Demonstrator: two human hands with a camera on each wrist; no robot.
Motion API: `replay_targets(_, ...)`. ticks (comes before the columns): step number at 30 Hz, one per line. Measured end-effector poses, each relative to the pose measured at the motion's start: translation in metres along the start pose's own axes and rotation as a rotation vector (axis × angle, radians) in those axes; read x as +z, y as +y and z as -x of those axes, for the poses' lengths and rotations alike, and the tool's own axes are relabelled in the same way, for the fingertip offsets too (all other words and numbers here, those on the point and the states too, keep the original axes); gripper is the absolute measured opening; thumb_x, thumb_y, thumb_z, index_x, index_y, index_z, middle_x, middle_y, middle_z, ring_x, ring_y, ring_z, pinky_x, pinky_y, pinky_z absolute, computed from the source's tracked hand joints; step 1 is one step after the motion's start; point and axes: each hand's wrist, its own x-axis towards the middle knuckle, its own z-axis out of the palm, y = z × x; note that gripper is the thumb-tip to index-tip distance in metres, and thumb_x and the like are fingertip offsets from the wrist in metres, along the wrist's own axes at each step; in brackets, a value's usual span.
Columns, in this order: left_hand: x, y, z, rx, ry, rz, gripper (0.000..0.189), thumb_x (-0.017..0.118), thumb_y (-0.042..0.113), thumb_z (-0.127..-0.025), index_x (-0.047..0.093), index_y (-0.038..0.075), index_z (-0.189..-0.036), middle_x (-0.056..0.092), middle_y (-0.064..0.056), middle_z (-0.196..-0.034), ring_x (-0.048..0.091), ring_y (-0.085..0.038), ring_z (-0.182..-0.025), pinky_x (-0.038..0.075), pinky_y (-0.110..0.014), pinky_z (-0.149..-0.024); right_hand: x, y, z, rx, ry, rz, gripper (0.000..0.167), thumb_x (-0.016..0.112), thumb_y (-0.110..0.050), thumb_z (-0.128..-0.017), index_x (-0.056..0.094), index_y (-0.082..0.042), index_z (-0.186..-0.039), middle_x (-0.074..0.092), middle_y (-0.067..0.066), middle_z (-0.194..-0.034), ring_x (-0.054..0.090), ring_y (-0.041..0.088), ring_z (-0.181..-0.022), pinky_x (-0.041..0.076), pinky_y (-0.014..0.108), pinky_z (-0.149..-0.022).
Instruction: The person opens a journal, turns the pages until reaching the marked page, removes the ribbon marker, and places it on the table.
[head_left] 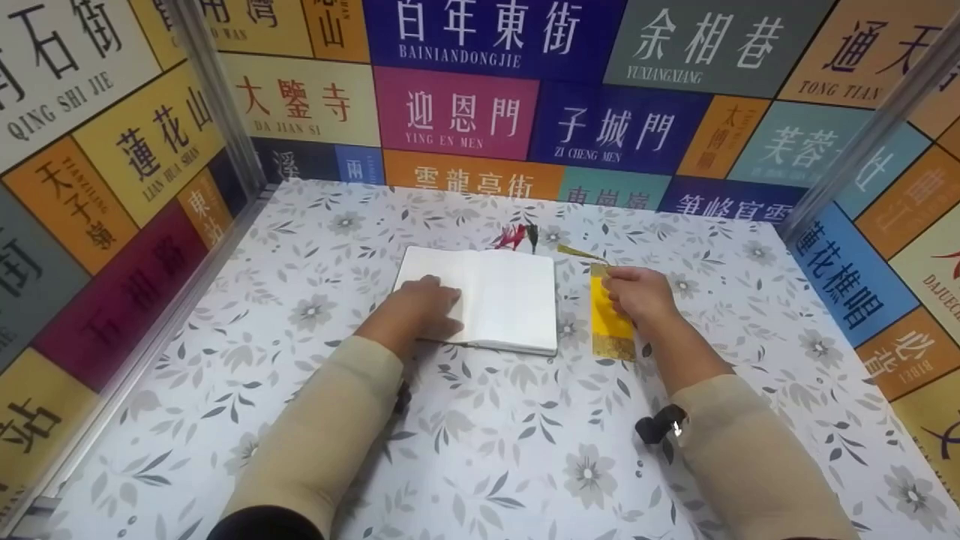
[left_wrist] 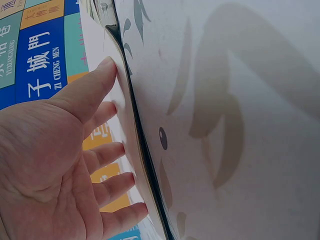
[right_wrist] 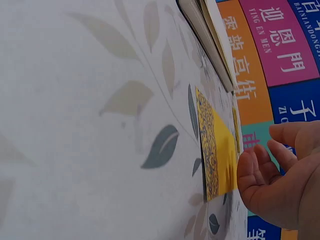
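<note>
An open notebook (head_left: 514, 300) with blank white pages lies flat on the table. My left hand (head_left: 427, 304) rests on its left page with fingers spread, thumb toward the centre fold; in the left wrist view the fingertips (left_wrist: 134, 212) meet the page. To the notebook's right lies a yellow bookmark (head_left: 611, 319) with patterned gold ends and a gold tassel (head_left: 581, 253) at its far end. My right hand (head_left: 641, 294) is over the bookmark's upper right part, fingers loosely bent. In the right wrist view a gap shows between the thumb (right_wrist: 282, 132) and the bent fingers.
Red and dark green tassels (head_left: 517, 236) stick out past the notebook's far edge. A floral-patterned cloth (head_left: 495, 450) covers the table. Panels with coloured street-name signs (head_left: 454, 112) stand behind and on both sides. A black strap end (head_left: 660, 425) hangs by the right sleeve.
</note>
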Motion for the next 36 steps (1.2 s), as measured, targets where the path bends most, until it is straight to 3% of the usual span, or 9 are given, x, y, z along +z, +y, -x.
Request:
replay_targets(5,-0.002,0.000,0.000,0.007,-0.005,-0.008,0.077,0.068,0.054,-0.101,0.036,0.034,-0.168,0.022,-0.010,-0.180,0.024,-0.040,-0.166,0.022,-0.058,-0.136,0.016,-0.006,0.012,-0.132,-0.041,0.038,0.047,0.067,-0.033,-0.106,0.062,-0.020,-0.152,0.061,0.005,-0.154,0.062,0.025,-0.132,0.054,0.038,-0.118)
replay_targets(9,-0.003,0.000,0.001,0.009,-0.014,-0.014,0.077,0.068,0.054,-0.101,0.034,0.035,-0.168,0.021,-0.010,-0.180,0.024,-0.040,-0.166,0.022,-0.058,-0.136,0.029,-0.009,0.019,-0.216,-0.074,0.095,0.045,0.067,-0.033,-0.106,0.063,-0.020,-0.149,0.063,0.004,-0.151,0.065,0.028,-0.133,0.056,0.041,-0.115)
replay_targets(14,-0.002,0.000,0.001,0.038,-0.007,-0.050,0.077,0.067,0.052,-0.102,0.034,0.032,-0.169,0.025,-0.012,-0.179,0.026,-0.042,-0.165,0.023,-0.059,-0.136,0.043,-0.009,0.029,-0.299,-0.182,0.168,0.044,0.072,-0.030,-0.103,0.066,-0.020,-0.146,0.063,0.004,-0.150,0.062,0.026,-0.137,0.056,0.044,-0.114)
replay_targets(17,-0.001,0.000,0.001,0.051,0.008,-0.078,0.077,0.067,0.053,-0.102,0.035,0.030,-0.169,0.027,-0.013,-0.178,0.027,-0.043,-0.164,0.024,-0.058,-0.136,0.049,-0.008,0.036,-0.338,-0.260,0.244,0.042,0.074,-0.032,-0.102,0.068,-0.024,-0.143,0.064,0.003,-0.151,0.061,0.026,-0.140,0.055,0.046,-0.116)
replay_targets(22,-0.003,0.002,0.001,0.023,-0.020,-0.062,0.077,0.067,0.053,-0.102,0.034,0.032,-0.169,0.025,-0.012,-0.179,0.025,-0.041,-0.165,0.023,-0.059,-0.136,0.056,-0.005,0.045,-0.423,-0.356,0.420,0.041,0.076,-0.033,-0.101,0.070,-0.031,-0.141,0.059,-0.002,-0.157,0.061,0.031,-0.141,0.054,0.050,-0.118)
replay_targets(27,-0.006,0.003,0.002,0.007,-0.045,-0.055,0.078,0.067,0.052,-0.103,0.032,0.033,-0.169,0.023,-0.011,-0.180,0.024,-0.041,-0.166,0.022,-0.059,-0.136,0.060,-0.003,0.050,-0.510,-0.409,0.557,0.046,0.075,-0.039,-0.101,0.066,-0.035,-0.146,0.051,-0.013,-0.164,0.048,0.026,-0.155,0.040,0.052,-0.130)
replay_targets(31,-0.007,0.002,0.002,0.008,-0.046,-0.031,0.078,0.068,0.052,-0.102,0.032,0.034,-0.169,0.022,-0.011,-0.180,0.023,-0.042,-0.166,0.021,-0.060,-0.136,0.060,-0.001,0.051,-0.586,-0.448,0.643,0.050,0.074,-0.042,-0.101,0.064,-0.032,-0.149,0.048,-0.011,-0.168,0.034,0.024,-0.164,0.026,0.055,-0.136)
replay_targets(36,-0.006,0.002,0.002,0.012,-0.037,-0.032,0.078,0.068,0.052,-0.102,0.033,0.033,-0.169,0.023,-0.012,-0.180,0.025,-0.042,-0.165,0.023,-0.059,-0.136,0.057,0.002,0.051,-0.644,-0.462,0.737,0.054,0.077,-0.045,-0.098,0.066,-0.028,-0.148,0.051,-0.004,-0.166,0.038,0.028,-0.161,0.026,0.056,-0.136)
